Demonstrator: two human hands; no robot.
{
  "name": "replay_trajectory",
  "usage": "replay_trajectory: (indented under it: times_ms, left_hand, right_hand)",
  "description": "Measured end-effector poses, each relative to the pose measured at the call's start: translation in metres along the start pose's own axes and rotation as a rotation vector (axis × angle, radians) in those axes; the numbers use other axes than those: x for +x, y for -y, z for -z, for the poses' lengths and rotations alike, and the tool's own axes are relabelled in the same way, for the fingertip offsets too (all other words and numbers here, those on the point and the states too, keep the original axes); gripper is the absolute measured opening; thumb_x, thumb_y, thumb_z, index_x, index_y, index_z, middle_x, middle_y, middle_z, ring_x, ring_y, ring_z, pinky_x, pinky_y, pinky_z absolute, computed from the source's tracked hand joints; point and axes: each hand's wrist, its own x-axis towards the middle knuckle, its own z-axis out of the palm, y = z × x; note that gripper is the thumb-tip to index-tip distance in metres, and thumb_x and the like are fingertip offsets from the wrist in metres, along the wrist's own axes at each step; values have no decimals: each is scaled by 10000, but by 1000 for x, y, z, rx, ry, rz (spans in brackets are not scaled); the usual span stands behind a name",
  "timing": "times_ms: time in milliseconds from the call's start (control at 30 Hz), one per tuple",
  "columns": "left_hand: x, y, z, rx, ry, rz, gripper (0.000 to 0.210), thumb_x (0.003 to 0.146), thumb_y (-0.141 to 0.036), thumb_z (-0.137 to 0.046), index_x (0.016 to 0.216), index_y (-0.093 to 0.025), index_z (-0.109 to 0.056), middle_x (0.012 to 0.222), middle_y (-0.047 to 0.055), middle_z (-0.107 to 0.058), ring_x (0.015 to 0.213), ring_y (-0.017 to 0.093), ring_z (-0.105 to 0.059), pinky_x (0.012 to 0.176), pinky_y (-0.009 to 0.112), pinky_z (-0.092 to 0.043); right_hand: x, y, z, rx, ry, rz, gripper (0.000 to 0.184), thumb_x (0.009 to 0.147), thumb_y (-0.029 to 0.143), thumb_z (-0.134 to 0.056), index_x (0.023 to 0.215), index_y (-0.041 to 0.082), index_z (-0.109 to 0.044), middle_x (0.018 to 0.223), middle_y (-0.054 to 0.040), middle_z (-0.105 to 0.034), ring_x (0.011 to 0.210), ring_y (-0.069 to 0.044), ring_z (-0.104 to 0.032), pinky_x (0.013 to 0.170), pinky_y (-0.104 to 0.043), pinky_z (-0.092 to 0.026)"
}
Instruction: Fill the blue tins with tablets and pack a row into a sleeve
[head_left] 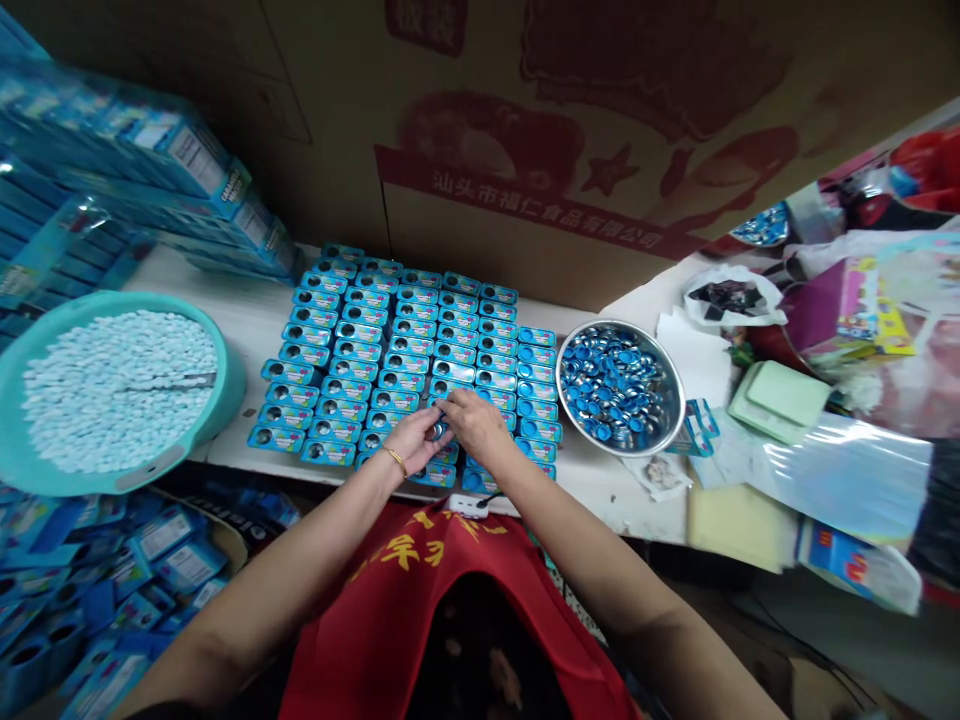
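Rows of small blue boxes (349,368) stand upright and packed together on the white table. Dark round holes show in the tops of many; the right-hand column has blue discs in those places. Over the front rows, my left hand (414,440) is closed, palm partly up, around a small round silvery cap (438,431). My right hand (475,424) lies beside it, fingers bent and pinched down close to the box tops; what its fingertips hold is hidden. To the right, a steel bowl (564,400) contains many blue caps with silver rims (619,385).
At the left, a turquoise basin (232,375) holds pale tablets and a scoop. Wrapped boxes (187,170) are stacked behind it, with loose blue boxes (150,560) below. A large carton (525,160) blocks the back. Papers (832,470) and bags clutter the right.
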Motion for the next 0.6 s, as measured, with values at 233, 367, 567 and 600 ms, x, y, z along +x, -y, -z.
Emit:
replay_trajectory:
  times_ms: [233, 367, 567, 600]
  left_hand:
    - [6, 2, -1, 74, -92, -60, 81, 687, -198, -631, 712, -151, -569, 568, -33, -535, 508, 61, -504, 570, 237, -481]
    - [7, -4, 4, 151, -107, -100, 167, 694, -275, -632, 724, -136, -544, 640, 32, -596, 569, 101, -572, 482, 193, -442]
    - [3, -6, 13, 164, -84, -140, 230, 677, -327, -644, 736, -128, -545, 677, 56, -620, 574, 101, -579, 455, 175, -417]
    - [3, -6, 14, 161, -77, -142, 241, 674, -335, -646, 743, -125, -550, 673, 55, -617, 571, 100, -577, 448, 171, -409]
  right_hand:
    - [-4, -7, -15, 352, -131, -45, 263, 867, 238, -339, 1017, 241, -556, 979, -25, -569, 907, -120, -522, 735, -202, -388]
    - [10, -35, -10, 484, -184, -286, 239, 848, 282, -340, 984, 186, -511, 849, -11, -592, 742, -113, -551, 663, -204, -411]
    - [50, -81, 6, 8, 86, -585, 219, 774, 231, -474, 984, 196, -526, 961, -69, -610, 904, -192, -558, 715, -260, -401]
    - [56, -84, 7, -27, 145, -604, 261, 751, 237, -517, 1007, 187, -523, 975, -86, -609, 915, -206, -560, 714, -267, -406]
